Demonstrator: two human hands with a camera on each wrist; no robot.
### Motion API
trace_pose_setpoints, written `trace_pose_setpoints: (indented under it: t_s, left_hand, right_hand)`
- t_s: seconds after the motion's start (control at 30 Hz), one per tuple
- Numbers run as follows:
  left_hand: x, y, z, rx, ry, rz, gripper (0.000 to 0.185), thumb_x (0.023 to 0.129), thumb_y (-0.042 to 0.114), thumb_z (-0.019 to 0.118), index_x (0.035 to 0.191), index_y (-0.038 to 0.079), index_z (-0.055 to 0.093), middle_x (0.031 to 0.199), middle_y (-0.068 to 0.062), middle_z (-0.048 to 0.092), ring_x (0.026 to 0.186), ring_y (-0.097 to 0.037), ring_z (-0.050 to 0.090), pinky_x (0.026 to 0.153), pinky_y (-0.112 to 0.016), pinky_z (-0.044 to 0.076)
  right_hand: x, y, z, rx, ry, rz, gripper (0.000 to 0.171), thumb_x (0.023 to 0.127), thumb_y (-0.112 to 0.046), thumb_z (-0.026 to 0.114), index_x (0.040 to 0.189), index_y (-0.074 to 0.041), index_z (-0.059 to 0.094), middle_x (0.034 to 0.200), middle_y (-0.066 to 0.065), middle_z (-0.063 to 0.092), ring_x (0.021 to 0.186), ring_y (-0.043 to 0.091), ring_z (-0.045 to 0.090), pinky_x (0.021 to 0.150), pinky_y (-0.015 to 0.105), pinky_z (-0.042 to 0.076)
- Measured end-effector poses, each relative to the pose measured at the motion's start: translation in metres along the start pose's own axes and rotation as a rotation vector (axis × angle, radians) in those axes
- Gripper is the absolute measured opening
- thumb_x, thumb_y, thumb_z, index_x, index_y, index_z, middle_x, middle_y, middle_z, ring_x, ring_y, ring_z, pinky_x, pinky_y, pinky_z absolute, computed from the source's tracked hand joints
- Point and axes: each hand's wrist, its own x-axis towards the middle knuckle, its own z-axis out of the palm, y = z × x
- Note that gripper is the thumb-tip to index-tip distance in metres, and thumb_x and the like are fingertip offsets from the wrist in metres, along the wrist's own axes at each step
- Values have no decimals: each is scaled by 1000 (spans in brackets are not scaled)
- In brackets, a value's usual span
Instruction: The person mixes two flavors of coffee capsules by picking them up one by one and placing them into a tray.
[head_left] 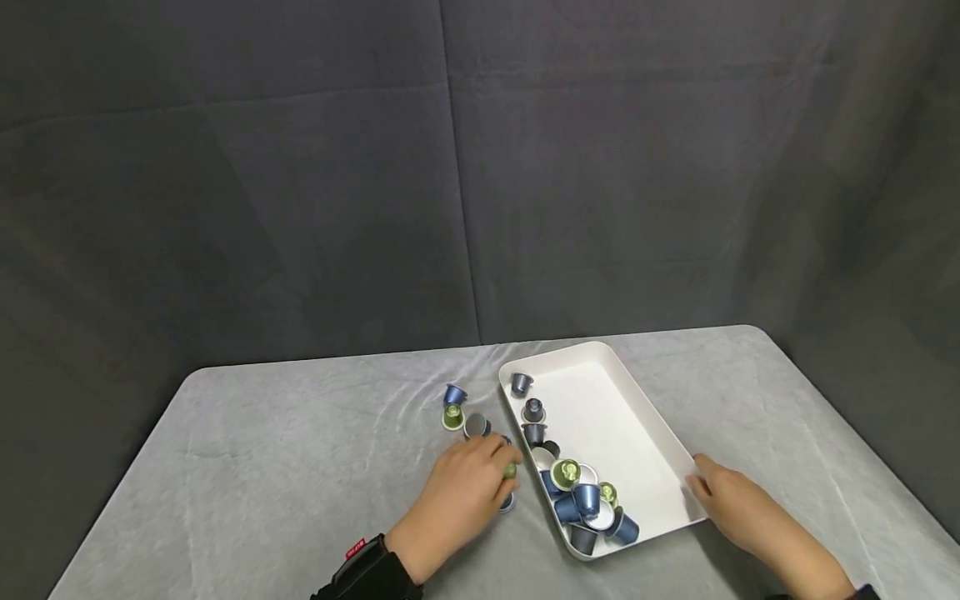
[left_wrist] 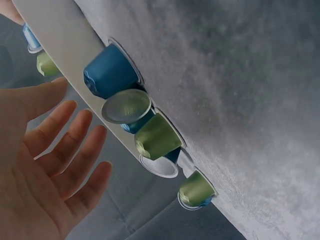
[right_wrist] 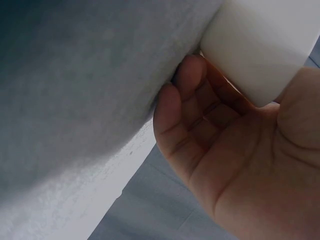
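Observation:
A white tray (head_left: 600, 408) lies on the grey cloth and holds several blue, grey and green capsules (head_left: 585, 498) along its left and near side. My left hand (head_left: 495, 471) lies flat over loose capsules just left of the tray, fingers straight, with a green capsule (head_left: 511, 471) at its fingertips. In the left wrist view the palm (left_wrist: 55, 150) is open in front of a blue capsule (left_wrist: 110, 70), a foil-topped one (left_wrist: 126, 106) and a green one (left_wrist: 157, 136) beside the tray wall (left_wrist: 65, 45). My right hand (head_left: 708, 487) grips the tray's near right corner (right_wrist: 265, 45), fingers (right_wrist: 185, 85) curled against it.
Three more capsules stand on the cloth beyond my left hand: a blue one (head_left: 453, 393), a green one (head_left: 452, 417) and a grey one (head_left: 476, 427). The table's rounded far edge (head_left: 480, 348) meets a dark fabric backdrop (head_left: 480, 167).

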Motion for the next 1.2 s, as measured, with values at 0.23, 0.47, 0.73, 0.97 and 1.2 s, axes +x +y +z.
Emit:
trace_pose_setpoints:
  t_s: [0.23,0.47,0.73,0.97,1.2]
  left_hand:
    - [-7,3,-1,-2,-37,2,22,85,25,79,104,15,72,93,6,59,83,-11,60,70,-28,50]
    - [-13,2,2,-11,-42,16,24,84,24,80,104,14,71,95,5,60,87,-12,62,73,-29,51]
    - [-15,2,5,-9,-88,57,25,82,21,81,104,15,70,98,5,59,92,-12,62,77,-28,51]
    - [-14,2,4,-13,-112,70,24,83,19,81,104,16,70,99,5,59,93,-12,62,80,-29,52]
    - [-14,0,7,-24,-124,83,23,82,15,81,102,16,70,98,5,59,93,-12,62,82,-30,52]
  right_hand:
    - [1,-1,0,-5,9,3,16,101,-8,50,86,-7,46,65,-1,34,66,19,44,61,37,39]
    - [0,-1,0,-7,10,-1,16,101,-8,50,85,-7,45,65,-1,32,65,18,43,60,37,39]
    - [0,0,0,-4,8,7,12,101,-9,49,89,-6,48,65,1,39,67,20,46,61,39,40]
    - [0,0,0,-1,8,7,13,101,-9,49,88,-6,47,66,1,40,67,19,45,61,38,40]
    - [-1,0,0,8,0,8,17,102,-9,48,85,-8,44,66,-1,30,65,18,42,60,36,38]
